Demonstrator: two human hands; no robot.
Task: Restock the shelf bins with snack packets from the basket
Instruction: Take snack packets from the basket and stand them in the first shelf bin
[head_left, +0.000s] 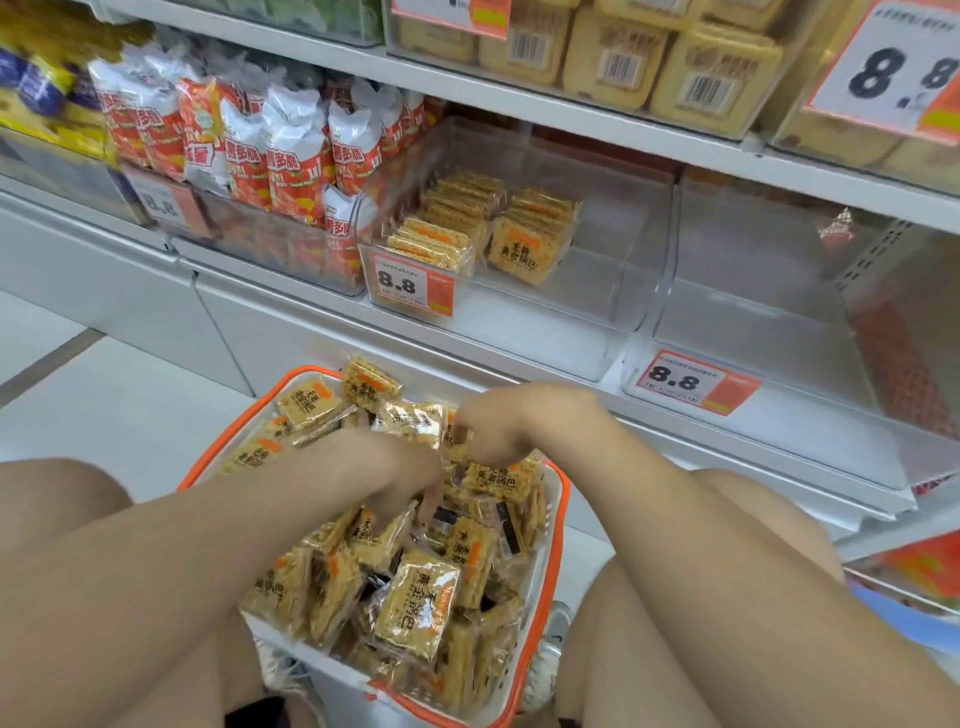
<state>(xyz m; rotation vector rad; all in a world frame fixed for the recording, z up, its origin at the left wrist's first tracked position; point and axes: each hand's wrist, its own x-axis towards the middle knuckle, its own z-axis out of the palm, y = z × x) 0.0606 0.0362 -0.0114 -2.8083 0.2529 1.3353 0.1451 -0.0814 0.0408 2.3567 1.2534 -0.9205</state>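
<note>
Orange-rimmed basket (234, 431) lengthwise toward shelf (675, 431)

We see a white basket (553, 540) with an orange rim, low in the middle of the view, heaped with snack packets (418, 605): small square clear wrappers over golden, grainy crackers, each with black characters and an orange mark, lying flat, tilted or on edge (a few poke above the far rim). Above it on the shelf, a clear plastic bin (597, 270) holds two short rows of matching packets (519, 249) standing on edge at its front left. Just beside it, to the right, sits a second clear bin (779, 291).
</note>
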